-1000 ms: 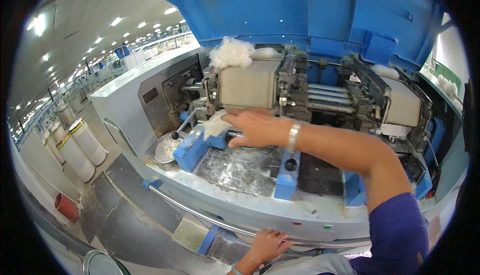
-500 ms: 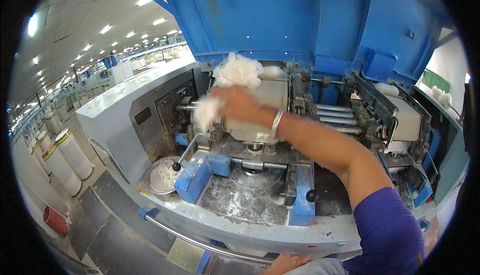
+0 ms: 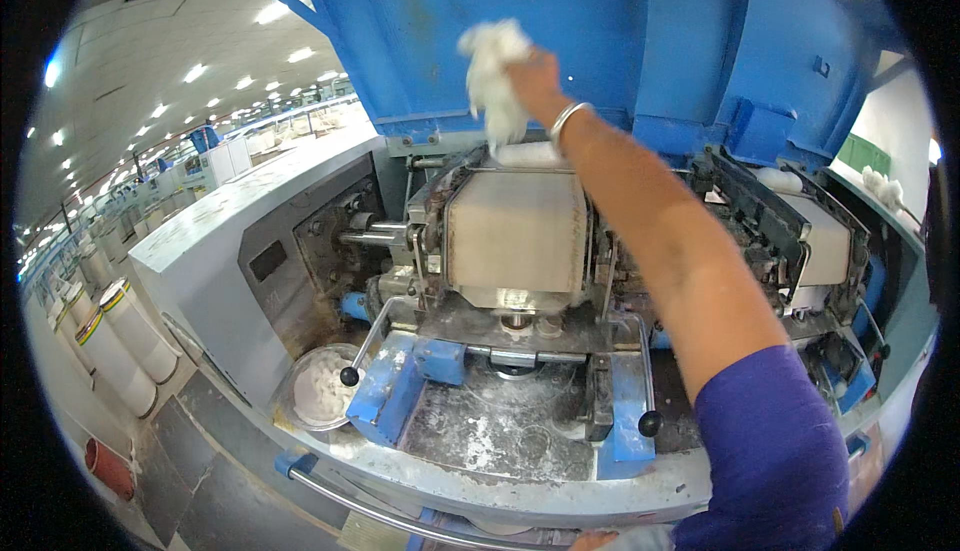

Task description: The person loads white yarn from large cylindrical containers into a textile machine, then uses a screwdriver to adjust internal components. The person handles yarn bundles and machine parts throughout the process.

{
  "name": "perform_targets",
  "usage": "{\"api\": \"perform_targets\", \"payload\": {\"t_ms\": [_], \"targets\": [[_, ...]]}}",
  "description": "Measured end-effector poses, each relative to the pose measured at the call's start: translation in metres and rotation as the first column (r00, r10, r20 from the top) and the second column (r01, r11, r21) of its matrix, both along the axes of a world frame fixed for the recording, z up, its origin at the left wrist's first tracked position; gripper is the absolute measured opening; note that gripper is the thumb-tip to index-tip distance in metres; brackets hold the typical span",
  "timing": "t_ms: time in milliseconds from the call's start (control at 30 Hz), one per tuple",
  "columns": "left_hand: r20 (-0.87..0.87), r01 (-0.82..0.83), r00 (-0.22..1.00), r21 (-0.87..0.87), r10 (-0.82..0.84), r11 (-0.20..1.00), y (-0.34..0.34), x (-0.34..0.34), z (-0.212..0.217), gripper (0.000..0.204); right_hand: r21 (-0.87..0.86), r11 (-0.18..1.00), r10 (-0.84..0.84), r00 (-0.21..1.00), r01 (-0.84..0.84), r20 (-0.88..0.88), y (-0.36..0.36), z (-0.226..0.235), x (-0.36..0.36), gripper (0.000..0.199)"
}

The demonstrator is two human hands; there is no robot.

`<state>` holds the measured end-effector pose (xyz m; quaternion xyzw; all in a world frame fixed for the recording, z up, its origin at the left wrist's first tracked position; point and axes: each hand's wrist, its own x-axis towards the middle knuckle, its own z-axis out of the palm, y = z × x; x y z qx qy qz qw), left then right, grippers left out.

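Fibre tuft (image 3: 495, 71): likely light, soft, easily torn — best gathered by its bulk. In front of the cream belt (image 3: 515, 226), left hand (image 3: 597, 540) mostly cropped — can't tell its grip; above the belt's far edge, right hand (image 3: 537, 79) pinches the tuft.

My feed is bright overall. Ceiling lamps (image 3: 271, 13), far left of the fingers of the right hand (image 3: 537, 79), clip to white. Diffuse light covers the blue hood (image 3: 400, 31) behind the fingers; below and left of them, steel shafts (image 3: 375, 238) return narrow highlights. I register slight blur on the fingers and the fibre tuft (image 3: 490, 76). Fisheye distortion bends straight edges toward the rim; black vignetting fills the corners.
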<state>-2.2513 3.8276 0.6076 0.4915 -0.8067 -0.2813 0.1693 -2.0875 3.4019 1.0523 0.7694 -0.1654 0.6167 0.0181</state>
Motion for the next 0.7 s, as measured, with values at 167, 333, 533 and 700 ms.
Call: {"api": "perform_targets", "payload": {"t_ms": [167, 333, 533, 700], "targets": [[0.005, 0.029, 1.0, 0.017, -0.029, 0.999, 0.002, -0.005, 0.0, 0.048, 0.333, 0.549, 0.5, 0.621, -0.767, 0.604, 0.03, 0.056, -0.109, 0.026], [0.027, 0.061, 0.998, 0.031, -0.062, 0.998, 0.008, -0.012, 0.002, 0.05, 0.587, 0.638, 0.459, 0.859, -0.498, 0.228, 0.081, 0.017, -0.276, 0.033], [0.179, 0.065, 0.982, -0.027, -0.059, 0.998, 0.005, -0.022, -0.006, 0.052, 0.814, 0.581, -0.005, 1.0, 0.028, -0.031, 0.193, -0.111, -0.548, 0.039], [0.246, 0.093, 0.966, -0.058, -0.076, 0.994, 0.004, -0.025, -0.009, 0.048, 0.913, 0.285, -0.56, 0.824, 0.293, -0.089, 0.342, -0.224, -0.753, 0.046]]}}
